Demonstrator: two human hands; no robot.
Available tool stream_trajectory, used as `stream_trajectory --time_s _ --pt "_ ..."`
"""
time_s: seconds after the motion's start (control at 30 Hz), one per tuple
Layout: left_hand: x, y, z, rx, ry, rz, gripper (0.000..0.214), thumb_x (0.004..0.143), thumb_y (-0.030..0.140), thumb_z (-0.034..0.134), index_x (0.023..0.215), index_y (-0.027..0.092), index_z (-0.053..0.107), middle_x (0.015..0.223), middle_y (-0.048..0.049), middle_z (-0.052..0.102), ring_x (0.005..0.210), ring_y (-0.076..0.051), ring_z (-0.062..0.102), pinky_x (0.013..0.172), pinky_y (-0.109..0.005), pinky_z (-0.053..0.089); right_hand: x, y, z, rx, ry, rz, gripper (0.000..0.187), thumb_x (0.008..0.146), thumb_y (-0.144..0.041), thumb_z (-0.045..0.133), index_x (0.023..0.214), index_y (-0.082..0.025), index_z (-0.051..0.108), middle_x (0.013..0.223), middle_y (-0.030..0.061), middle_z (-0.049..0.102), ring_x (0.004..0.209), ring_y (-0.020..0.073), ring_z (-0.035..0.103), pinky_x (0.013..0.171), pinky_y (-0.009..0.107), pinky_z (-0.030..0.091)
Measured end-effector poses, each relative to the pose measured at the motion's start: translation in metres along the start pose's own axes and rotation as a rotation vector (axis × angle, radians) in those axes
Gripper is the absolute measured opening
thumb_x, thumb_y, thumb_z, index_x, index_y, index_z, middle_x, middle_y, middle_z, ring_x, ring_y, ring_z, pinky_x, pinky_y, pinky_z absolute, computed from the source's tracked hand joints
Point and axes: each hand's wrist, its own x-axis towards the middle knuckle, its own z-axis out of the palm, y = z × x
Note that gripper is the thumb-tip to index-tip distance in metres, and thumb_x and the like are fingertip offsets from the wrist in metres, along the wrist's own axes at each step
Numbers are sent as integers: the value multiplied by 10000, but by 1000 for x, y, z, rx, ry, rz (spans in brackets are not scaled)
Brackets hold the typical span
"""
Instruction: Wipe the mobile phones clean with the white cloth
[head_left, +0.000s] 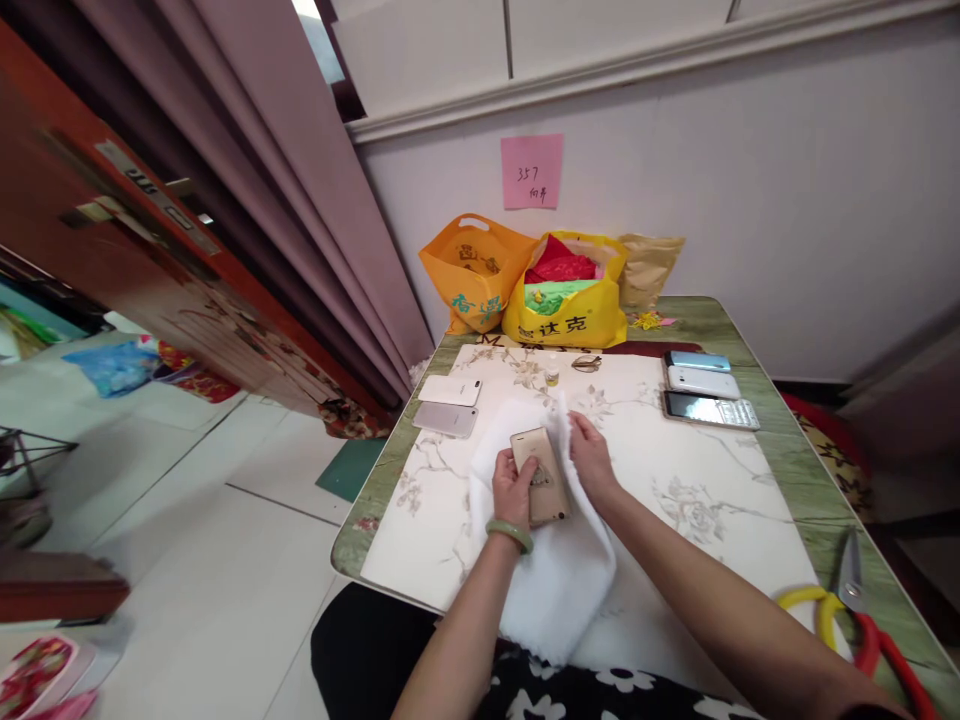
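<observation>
A gold smartphone with its back facing up is gripped in my left hand, the thumb pressed on a round patch on its back. A green bangle circles that wrist. Beneath the phone spreads a white cloth, which hangs over the table's front edge. My right hand pinches the cloth's raised edge, just to the right of the phone. Two more phones, a white one and a silver one, lie side by side to the left.
Three phones, one a silver keypad phone, lie at the right. An orange bag, a yellow bag and a brown paper bag stand at the back. Yellow-and-red-handled scissors lie near the right edge. Glasses rest mid-table.
</observation>
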Motion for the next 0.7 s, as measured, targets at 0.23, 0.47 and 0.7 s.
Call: stream_trajectory --time_s 0.23,0.47,0.7 --pt "-2 23 9 48 -75 116 330 705 353 754 902 187 547 781 13 641 712 -126 600 689 -247 470 -6 7 19 -442 -106 -165 392 821 -558 527 849 -181 630 752 31 654 699 196 565 672 308 436" --pt "3 52 36 -25 69 240 351 675 331 768 893 182 537 824 -18 668 712 -129 617 701 -267 482 -30 -2 9 -506 -80 -213 430 899 -572 400 868 -192 600 765 44 649 722 213 573 707 320 419" --pt "10 61 47 -208 349 194 371 732 505 669 882 184 557 735 14 641 660 -127 611 642 -258 477 -47 8 16 -145 -104 -40 491 846 -616 498 936 -156 643 831 65 688 785 226 599 732 321 465"
